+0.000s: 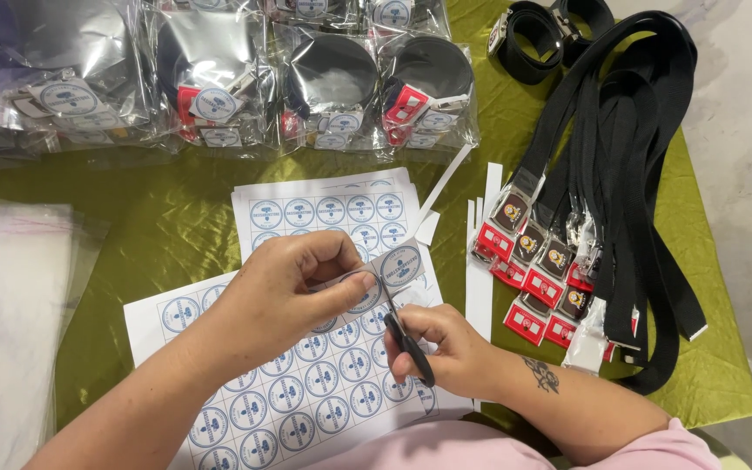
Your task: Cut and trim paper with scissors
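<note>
A person's left hand [293, 283] pinches a strip of round blue-and-white labels [391, 271] between thumb and fingers [352, 283], holding it just above a printed label sheet [306, 392] on a table draped in olive-green cloth [176, 209]. The right hand [441, 348] grips small black-handled scissors [402, 331], its fingers closed through and around the handles, the blades meeting the strip beside the left thumb. A second label sheet [324, 209] lies farther back, partly under the hands. Narrow white paper offcuts [480, 261] rest to the right of the sheets. Beyond them, black webbing belts [611, 174] with red-tagged buckles [528, 287] lie heaped near the table's right edge. Along the far edge, clear plastic bags holding coiled belts [332, 78] stand in a row, and a stack of empty clear bags [10, 305] sits at the left.
</note>
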